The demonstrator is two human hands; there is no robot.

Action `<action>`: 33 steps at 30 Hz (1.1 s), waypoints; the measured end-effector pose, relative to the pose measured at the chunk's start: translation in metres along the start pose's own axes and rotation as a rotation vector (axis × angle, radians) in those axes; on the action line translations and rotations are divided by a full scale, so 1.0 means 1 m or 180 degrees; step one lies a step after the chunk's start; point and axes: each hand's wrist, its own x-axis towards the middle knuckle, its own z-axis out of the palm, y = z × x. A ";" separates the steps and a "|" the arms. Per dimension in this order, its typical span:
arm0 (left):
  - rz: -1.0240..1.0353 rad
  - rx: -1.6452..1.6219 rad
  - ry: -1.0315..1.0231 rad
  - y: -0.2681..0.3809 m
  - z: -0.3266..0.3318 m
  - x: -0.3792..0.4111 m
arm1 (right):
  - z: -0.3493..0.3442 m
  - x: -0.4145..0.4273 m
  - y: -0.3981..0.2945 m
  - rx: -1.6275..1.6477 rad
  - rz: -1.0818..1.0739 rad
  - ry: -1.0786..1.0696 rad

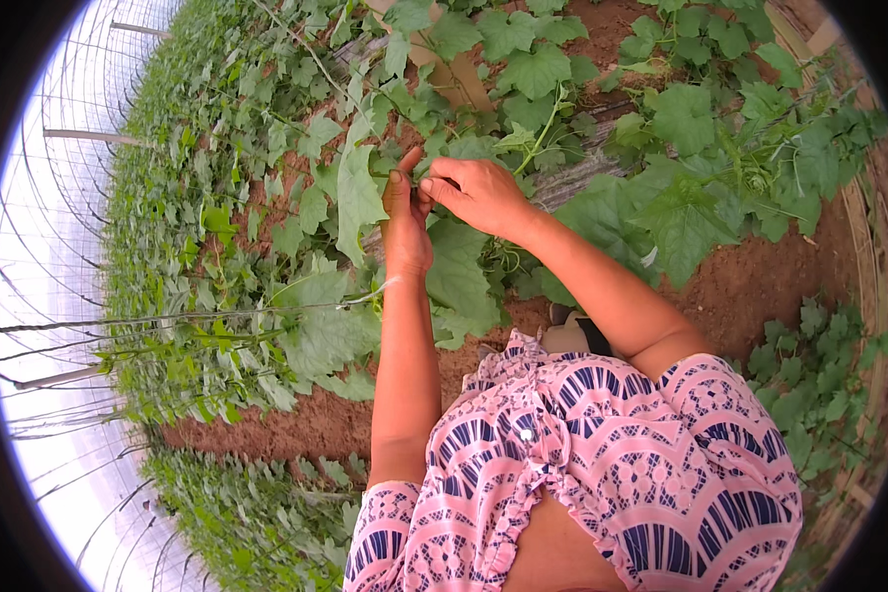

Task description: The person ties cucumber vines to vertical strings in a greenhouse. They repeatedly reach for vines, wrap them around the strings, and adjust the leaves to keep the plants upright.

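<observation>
My left hand (405, 222) is raised among climbing vines, its thumb and fingers curled around a small dark piece (415, 195). Coming in from the right, my right hand (477, 194) pinches with thumb and forefinger at the same spot. Fingers hide most of this piece, so I cannot tell whether it is stem, tendril or tie. A broad lobed leaf (359, 196) hangs just left of my left hand. Below the hands is another large leaf (457, 274). Pale twine (370, 297) runs from the left to my left wrist, seeming to touch or pass it.
A young vine shoot (544, 137) stands right of my hands. Large leaves (629, 214) crowd the right side over brown soil (769, 277). A dark cord (155, 317) stretches in from the left. Leafy rows and a curved greenhouse frame (52, 185) fill the left.
</observation>
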 end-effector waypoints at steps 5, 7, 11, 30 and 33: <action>0.0127 -0.0062 -0.0021 0.003 0.006 -0.002 | -0.005 0.006 -0.014 0.3522 0.0380 -0.0138; 0.0239 -0.0103 0.0083 0.006 0.018 0.001 | -0.012 0.004 -0.027 0.3978 0.0366 -0.0004; 0.0008 0.0031 0.0589 -0.014 -0.016 0.006 | -0.055 0.006 -0.049 0.4527 -0.0621 0.0035; -0.0387 -0.1063 0.0075 0.024 -0.076 -0.020 | 0.038 0.015 0.142 0.2424 0.2253 0.1512; -0.0451 -0.1301 -0.0148 0.023 -0.083 -0.021 | 0.015 0.022 0.150 0.1903 0.1683 0.1098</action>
